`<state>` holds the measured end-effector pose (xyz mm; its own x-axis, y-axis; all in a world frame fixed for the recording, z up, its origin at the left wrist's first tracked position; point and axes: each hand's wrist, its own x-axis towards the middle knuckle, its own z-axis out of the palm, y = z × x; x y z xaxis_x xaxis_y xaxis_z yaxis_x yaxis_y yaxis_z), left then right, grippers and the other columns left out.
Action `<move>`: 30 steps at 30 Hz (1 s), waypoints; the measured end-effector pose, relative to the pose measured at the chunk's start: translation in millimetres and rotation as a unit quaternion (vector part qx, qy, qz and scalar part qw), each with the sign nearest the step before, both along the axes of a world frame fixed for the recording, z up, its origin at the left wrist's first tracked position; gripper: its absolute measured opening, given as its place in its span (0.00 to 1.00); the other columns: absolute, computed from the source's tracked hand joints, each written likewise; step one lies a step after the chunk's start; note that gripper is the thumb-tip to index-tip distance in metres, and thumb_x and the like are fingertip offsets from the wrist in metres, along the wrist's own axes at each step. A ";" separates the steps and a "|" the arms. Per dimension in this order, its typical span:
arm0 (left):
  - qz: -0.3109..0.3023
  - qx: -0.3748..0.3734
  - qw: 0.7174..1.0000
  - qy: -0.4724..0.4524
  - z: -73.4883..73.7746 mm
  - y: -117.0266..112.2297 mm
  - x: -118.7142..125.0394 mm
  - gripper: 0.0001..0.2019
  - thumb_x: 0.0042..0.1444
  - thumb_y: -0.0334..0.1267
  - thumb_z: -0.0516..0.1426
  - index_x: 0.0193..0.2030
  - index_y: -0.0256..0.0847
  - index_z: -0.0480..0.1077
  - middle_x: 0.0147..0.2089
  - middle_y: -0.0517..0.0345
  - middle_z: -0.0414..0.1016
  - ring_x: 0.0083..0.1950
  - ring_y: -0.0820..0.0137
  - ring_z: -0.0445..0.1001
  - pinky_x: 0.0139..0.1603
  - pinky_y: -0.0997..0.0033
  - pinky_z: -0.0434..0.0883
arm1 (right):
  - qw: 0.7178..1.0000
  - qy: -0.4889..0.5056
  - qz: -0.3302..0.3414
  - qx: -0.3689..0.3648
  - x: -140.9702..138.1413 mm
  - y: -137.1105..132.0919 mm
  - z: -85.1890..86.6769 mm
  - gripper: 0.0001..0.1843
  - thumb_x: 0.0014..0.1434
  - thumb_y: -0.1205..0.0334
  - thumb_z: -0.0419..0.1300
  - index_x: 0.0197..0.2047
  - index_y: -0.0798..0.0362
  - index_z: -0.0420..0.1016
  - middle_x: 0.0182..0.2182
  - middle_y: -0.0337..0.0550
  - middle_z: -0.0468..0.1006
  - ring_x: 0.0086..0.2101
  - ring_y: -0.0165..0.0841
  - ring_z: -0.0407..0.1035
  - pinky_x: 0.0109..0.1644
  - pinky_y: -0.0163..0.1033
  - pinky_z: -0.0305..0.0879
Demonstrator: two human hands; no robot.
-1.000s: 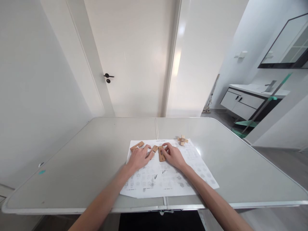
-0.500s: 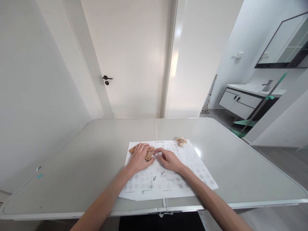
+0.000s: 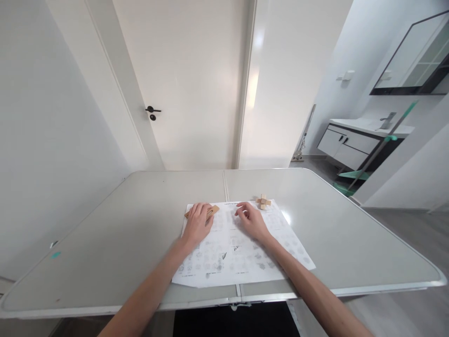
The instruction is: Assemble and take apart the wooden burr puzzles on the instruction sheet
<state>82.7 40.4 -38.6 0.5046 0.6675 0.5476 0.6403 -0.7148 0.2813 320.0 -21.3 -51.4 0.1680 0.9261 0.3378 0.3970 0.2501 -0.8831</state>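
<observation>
My left hand (image 3: 197,225) is closed over a flat light-brown wooden puzzle (image 3: 214,210) near the far left part of the paper sheet (image 3: 224,269). One end of the puzzle shows right of the fingers, a small corner to their left, and the middle is hidden under them. My right hand (image 3: 253,222) hovers or rests over the sheet with bent fingers apart and nothing in them. Just beyond it, at the sheet's far edge, stands a cross-shaped wooden burr puzzle (image 3: 263,201). Grey printed patterns cover the sheet.
The sheet lies on a pale grey folding table (image 3: 105,243) with a metal rim and a centre seam. Behind stands a white door (image 3: 189,93). To the right are a washbasin cabinet (image 3: 351,142), a green-handled broom (image 3: 389,138) and a mop (image 3: 305,135).
My left hand has moved away and slightly left with the wooden puzzle, whose slotted part has turned. My right hand has shifted away from me and right, apart from the left. The view tilted slightly.
</observation>
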 end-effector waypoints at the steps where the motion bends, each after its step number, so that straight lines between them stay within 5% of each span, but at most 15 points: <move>1: -0.004 0.001 1.000 -0.003 0.5 -0.5 0.6 0.11 0.65 0.31 0.56 0.53 0.45 0.69 0.55 0.48 0.76 0.58 0.53 0.71 0.59 0.49 0.67 | 0.999 0.013 -0.033 -0.001 5.0 1.2 -0.2 0.14 0.68 0.51 0.54 0.51 0.49 0.72 0.33 0.43 0.83 0.25 0.35 0.69 0.32 0.39 0.63; 6: -0.031 0.006 0.999 -0.016 3.6 -3.3 3.6 0.10 0.64 0.31 0.57 0.52 0.45 0.69 0.54 0.49 0.76 0.58 0.55 0.72 0.60 0.52 0.69 | 0.981 0.039 -0.191 0.006 33.6 2.7 3.3 0.20 0.70 0.46 0.50 0.55 0.51 0.69 0.30 0.43 0.80 0.27 0.37 0.69 0.34 0.40 0.64; 10: -0.042 0.007 0.999 -0.030 6.7 -4.1 4.2 0.10 0.64 0.30 0.56 0.50 0.45 0.70 0.53 0.50 0.77 0.57 0.55 0.73 0.59 0.52 0.71 | 0.956 0.000 -0.293 0.012 47.7 3.6 6.4 0.21 0.68 0.45 0.52 0.54 0.51 0.71 0.37 0.46 0.79 0.35 0.40 0.72 0.41 0.42 0.63; 15: -0.052 0.000 0.997 -0.048 8.5 -4.2 4.7 0.09 0.64 0.30 0.56 0.49 0.45 0.71 0.51 0.50 0.77 0.56 0.55 0.73 0.59 0.51 0.72 | 0.945 -0.046 -0.324 -0.015 53.8 6.7 1.6 0.22 0.59 0.43 0.61 0.47 0.51 0.73 0.47 0.51 0.76 0.40 0.43 0.72 0.41 0.42 0.60; 21: -0.075 -0.046 0.993 -0.082 11.9 -6.5 6.5 0.07 0.65 0.33 0.56 0.47 0.45 0.72 0.49 0.51 0.77 0.55 0.55 0.74 0.60 0.49 0.70 | 0.972 -0.021 -0.233 -0.020 52.6 4.4 2.9 0.19 0.64 0.41 0.59 0.38 0.49 0.71 0.31 0.44 0.79 0.34 0.41 0.70 0.39 0.42 0.60; 25: -0.105 -0.118 0.981 -0.116 12.5 -9.1 9.6 0.05 0.68 0.39 0.57 0.48 0.45 0.73 0.50 0.53 0.79 0.55 0.59 0.76 0.60 0.53 0.72 | 0.996 0.033 -0.082 -0.010 32.1 1.4 8.5 0.23 0.65 0.36 0.59 0.39 0.49 0.72 0.32 0.43 0.80 0.29 0.36 0.70 0.35 0.40 0.64; 30: -0.139 -0.233 0.949 -0.162 7.4 -9.9 13.4 0.18 0.68 0.50 0.58 0.59 0.44 0.69 0.57 0.45 0.79 0.58 0.58 0.79 0.55 0.57 0.78 | 0.991 0.094 0.092 -0.021 1.2 -6.2 11.0 0.25 0.63 0.34 0.62 0.40 0.50 0.74 0.30 0.40 0.79 0.25 0.32 0.70 0.31 0.38 0.67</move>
<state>96.1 30.5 -31.2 0.5525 0.7409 0.3818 0.2717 -0.5931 0.7579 321.2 -27.5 -40.4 0.0512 0.9596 0.2766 0.1746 0.2641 -0.9486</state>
